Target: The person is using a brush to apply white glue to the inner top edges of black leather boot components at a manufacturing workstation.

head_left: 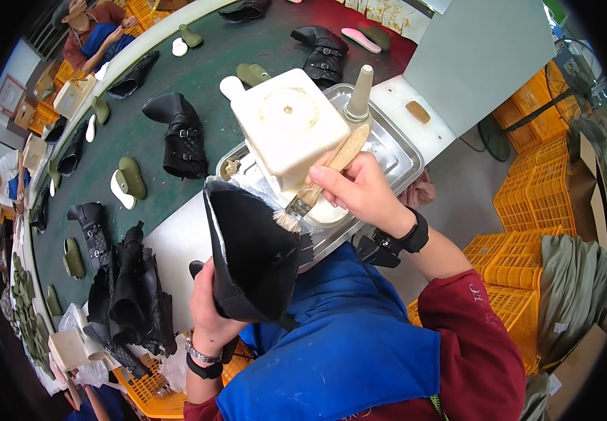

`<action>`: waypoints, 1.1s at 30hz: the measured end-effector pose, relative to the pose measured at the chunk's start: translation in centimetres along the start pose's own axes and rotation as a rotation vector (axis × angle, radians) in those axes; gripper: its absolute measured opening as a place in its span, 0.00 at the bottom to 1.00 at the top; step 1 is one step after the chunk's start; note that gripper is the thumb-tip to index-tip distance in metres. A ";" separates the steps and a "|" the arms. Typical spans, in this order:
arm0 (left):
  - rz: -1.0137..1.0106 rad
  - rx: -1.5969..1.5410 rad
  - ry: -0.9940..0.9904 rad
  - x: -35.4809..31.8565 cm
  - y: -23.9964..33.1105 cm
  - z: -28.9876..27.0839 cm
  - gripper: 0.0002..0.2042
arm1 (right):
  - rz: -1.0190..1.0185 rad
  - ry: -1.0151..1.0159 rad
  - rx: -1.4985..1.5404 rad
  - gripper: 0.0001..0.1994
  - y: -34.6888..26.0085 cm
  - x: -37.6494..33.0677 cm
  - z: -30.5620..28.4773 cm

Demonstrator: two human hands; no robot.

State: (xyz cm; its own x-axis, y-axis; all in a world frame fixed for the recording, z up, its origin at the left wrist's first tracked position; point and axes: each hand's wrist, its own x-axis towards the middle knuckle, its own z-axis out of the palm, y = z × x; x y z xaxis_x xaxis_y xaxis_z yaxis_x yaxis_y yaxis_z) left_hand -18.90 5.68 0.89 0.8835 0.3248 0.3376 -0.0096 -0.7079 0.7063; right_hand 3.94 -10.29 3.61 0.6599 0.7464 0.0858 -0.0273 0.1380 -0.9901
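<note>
A black boot upper is gripped in my left hand, its wide opening turned up and toward the right. A pale line runs along the upper's left edge. My right hand is closed around a wooden-handled brush. The brush's whitish bristles point down to the left, close beside the upper's rim; whether they touch it I cannot tell. Just beyond my right hand, a white square plastic container stands on a metal tray. A grey-green bottle with a tapered neck stands at the tray's far side.
A green conveyor carries black boots, olive boot forms and pale insoles. More black uppers are heaped at my left. Orange crates and a fan stand on the right. Co-workers sit across the belt.
</note>
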 end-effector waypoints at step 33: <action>-0.429 -0.949 0.069 7.2 -9.5 6.7 0.29 | -0.154 0.014 -0.823 0.17 6.7 -2.6 -2.9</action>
State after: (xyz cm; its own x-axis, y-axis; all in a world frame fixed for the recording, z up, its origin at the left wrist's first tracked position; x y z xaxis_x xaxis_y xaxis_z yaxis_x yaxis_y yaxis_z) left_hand -9.34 10.51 -7.55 0.8713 0.4888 -0.0439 -0.0915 0.2496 0.9640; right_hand 4.23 -13.23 -3.54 0.6209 0.7491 0.2307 0.6170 -0.2855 -0.7334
